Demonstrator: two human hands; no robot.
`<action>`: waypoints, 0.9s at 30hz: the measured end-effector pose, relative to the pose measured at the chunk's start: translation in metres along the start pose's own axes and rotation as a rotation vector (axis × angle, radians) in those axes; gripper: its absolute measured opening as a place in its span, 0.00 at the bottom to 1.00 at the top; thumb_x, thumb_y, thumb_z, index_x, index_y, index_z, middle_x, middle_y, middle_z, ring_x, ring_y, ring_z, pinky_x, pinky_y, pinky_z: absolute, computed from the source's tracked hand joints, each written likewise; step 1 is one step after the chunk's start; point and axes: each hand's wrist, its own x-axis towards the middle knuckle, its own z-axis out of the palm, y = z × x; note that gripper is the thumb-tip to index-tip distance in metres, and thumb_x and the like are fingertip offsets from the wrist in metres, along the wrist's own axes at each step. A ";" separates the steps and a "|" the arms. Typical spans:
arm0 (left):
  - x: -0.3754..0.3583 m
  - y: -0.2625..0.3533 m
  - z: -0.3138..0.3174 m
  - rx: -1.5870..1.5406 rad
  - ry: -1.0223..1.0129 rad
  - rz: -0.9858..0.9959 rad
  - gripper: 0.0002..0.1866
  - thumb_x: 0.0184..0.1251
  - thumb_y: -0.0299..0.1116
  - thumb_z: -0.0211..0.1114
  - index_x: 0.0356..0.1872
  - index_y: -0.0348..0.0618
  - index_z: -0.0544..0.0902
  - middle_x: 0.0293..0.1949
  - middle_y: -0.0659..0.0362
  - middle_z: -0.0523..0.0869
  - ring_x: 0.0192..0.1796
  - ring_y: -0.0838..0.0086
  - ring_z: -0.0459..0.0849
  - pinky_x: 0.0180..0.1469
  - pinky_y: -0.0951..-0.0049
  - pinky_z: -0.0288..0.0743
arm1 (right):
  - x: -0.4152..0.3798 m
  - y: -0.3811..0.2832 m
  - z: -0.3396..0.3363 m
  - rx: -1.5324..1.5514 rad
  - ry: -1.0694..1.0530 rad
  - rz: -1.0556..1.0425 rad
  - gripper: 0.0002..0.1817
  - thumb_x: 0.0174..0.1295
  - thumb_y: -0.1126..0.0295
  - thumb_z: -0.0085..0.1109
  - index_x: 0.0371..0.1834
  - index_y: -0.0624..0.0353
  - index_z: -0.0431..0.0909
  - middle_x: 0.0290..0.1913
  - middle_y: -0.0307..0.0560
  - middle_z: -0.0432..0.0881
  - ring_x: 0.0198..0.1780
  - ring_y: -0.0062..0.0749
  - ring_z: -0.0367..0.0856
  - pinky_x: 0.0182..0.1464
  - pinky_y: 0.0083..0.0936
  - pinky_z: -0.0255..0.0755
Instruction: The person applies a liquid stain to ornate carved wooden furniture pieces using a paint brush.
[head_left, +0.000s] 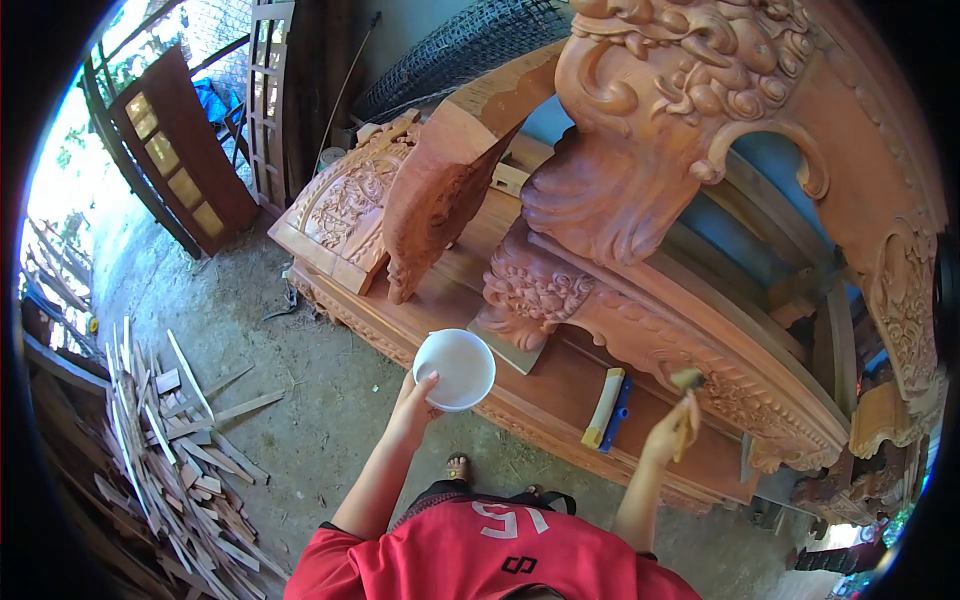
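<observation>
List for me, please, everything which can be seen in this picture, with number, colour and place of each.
bowl: 1, white, centre
brush: 1, pale bristles, right of centre
carved wooden pieces: several, reddish brown, centre to right
tool: 1, blue and cream, left of the brush
wood strips: too many to count, pale brown, floor at left
door-like panel: 1, dark brown, upper left
mesh roll: 1, black, top centre
shirt: 1, red, bottom centre
feet: 2, partly hidden, below the bowl
left hand: 1, bare, holding the bowl
right hand: 1, bare, holding the brush
</observation>
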 end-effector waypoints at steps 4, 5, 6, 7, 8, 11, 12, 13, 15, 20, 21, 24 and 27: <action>0.006 0.002 0.015 0.028 -0.017 0.003 0.33 0.60 0.49 0.57 0.64 0.49 0.57 0.53 0.60 0.71 0.49 0.74 0.74 0.47 0.70 0.65 | 0.017 0.018 0.001 -0.025 0.151 -0.082 0.10 0.64 0.77 0.46 0.44 0.68 0.76 0.60 0.59 0.68 0.59 0.47 0.69 0.56 0.31 0.67; 0.008 0.000 0.018 0.040 -0.038 -0.007 0.34 0.60 0.49 0.56 0.64 0.49 0.57 0.53 0.60 0.71 0.49 0.73 0.74 0.47 0.70 0.66 | 0.012 0.015 0.017 0.059 0.135 -0.089 0.10 0.62 0.78 0.46 0.44 0.66 0.76 0.62 0.59 0.66 0.60 0.47 0.68 0.57 0.31 0.67; 0.010 -0.003 0.022 0.053 -0.058 -0.020 0.34 0.60 0.49 0.56 0.64 0.49 0.56 0.53 0.59 0.71 0.49 0.73 0.74 0.47 0.69 0.66 | 0.008 0.005 0.031 0.140 0.117 -0.096 0.11 0.61 0.79 0.47 0.44 0.65 0.77 0.63 0.59 0.63 0.61 0.47 0.67 0.57 0.30 0.66; 0.010 -0.006 0.026 0.059 -0.067 -0.028 0.34 0.60 0.49 0.56 0.64 0.49 0.56 0.53 0.59 0.71 0.49 0.73 0.74 0.47 0.69 0.66 | 0.005 -0.023 0.039 0.159 0.130 -0.086 0.11 0.59 0.81 0.49 0.42 0.61 0.78 0.59 0.58 0.69 0.59 0.46 0.69 0.56 0.30 0.67; 0.010 -0.010 0.030 0.054 -0.082 -0.041 0.33 0.60 0.48 0.56 0.64 0.49 0.56 0.54 0.59 0.71 0.50 0.72 0.74 0.46 0.69 0.66 | -0.004 -0.029 0.044 0.199 0.002 -0.070 0.11 0.57 0.81 0.50 0.40 0.60 0.79 0.52 0.57 0.74 0.56 0.45 0.71 0.53 0.30 0.68; 0.014 -0.019 0.043 0.070 -0.104 -0.076 0.33 0.61 0.48 0.56 0.64 0.49 0.56 0.54 0.59 0.70 0.51 0.71 0.74 0.46 0.68 0.67 | -0.013 -0.082 0.059 0.443 -0.145 -0.221 0.08 0.56 0.82 0.53 0.38 0.61 0.78 0.42 0.56 0.79 0.48 0.45 0.77 0.51 0.30 0.69; 0.015 -0.021 0.046 0.087 -0.106 -0.097 0.33 0.61 0.47 0.56 0.65 0.49 0.56 0.54 0.58 0.70 0.51 0.71 0.74 0.46 0.68 0.68 | -0.017 -0.081 0.063 0.509 -0.301 -0.235 0.08 0.55 0.82 0.53 0.36 0.60 0.78 0.41 0.54 0.80 0.44 0.41 0.79 0.48 0.28 0.70; 0.015 -0.022 0.047 0.108 -0.118 -0.109 0.33 0.61 0.47 0.56 0.65 0.49 0.56 0.54 0.58 0.70 0.51 0.71 0.74 0.46 0.68 0.68 | -0.009 -0.100 0.061 0.555 -0.312 -0.226 0.08 0.55 0.81 0.55 0.37 0.60 0.79 0.39 0.53 0.81 0.41 0.38 0.80 0.46 0.24 0.71; 0.016 -0.023 0.051 0.114 -0.153 -0.115 0.33 0.61 0.47 0.56 0.64 0.49 0.56 0.54 0.58 0.70 0.51 0.70 0.74 0.47 0.68 0.68 | -0.005 -0.083 0.056 0.437 -0.400 -0.070 0.08 0.56 0.78 0.57 0.39 0.61 0.79 0.39 0.51 0.82 0.40 0.35 0.80 0.46 0.23 0.71; 0.016 -0.025 0.056 0.113 -0.171 -0.116 0.31 0.61 0.46 0.55 0.64 0.51 0.57 0.54 0.59 0.71 0.52 0.70 0.74 0.47 0.67 0.67 | 0.018 -0.016 0.010 0.320 -0.221 0.119 0.10 0.59 0.72 0.55 0.41 0.66 0.79 0.43 0.53 0.81 0.46 0.35 0.79 0.50 0.28 0.70; 0.016 -0.026 0.055 0.098 -0.150 -0.118 0.30 0.61 0.46 0.55 0.63 0.51 0.58 0.54 0.59 0.71 0.52 0.70 0.74 0.47 0.68 0.67 | 0.017 0.004 0.001 0.228 -0.144 0.101 0.11 0.59 0.71 0.56 0.42 0.66 0.78 0.45 0.55 0.80 0.48 0.36 0.78 0.52 0.30 0.70; 0.020 -0.032 0.050 0.120 -0.148 -0.130 0.29 0.62 0.46 0.55 0.63 0.52 0.58 0.53 0.59 0.71 0.51 0.71 0.74 0.47 0.68 0.67 | 0.030 0.038 -0.026 0.008 0.150 0.211 0.16 0.63 0.70 0.51 0.50 0.70 0.73 0.53 0.58 0.75 0.55 0.42 0.73 0.58 0.32 0.66; 0.021 -0.035 0.051 0.142 -0.166 -0.136 0.29 0.62 0.47 0.54 0.62 0.52 0.58 0.53 0.60 0.71 0.50 0.72 0.74 0.46 0.69 0.67 | 0.051 0.035 -0.023 -0.012 0.313 0.152 0.18 0.65 0.70 0.48 0.54 0.71 0.70 0.57 0.60 0.71 0.60 0.44 0.69 0.61 0.34 0.62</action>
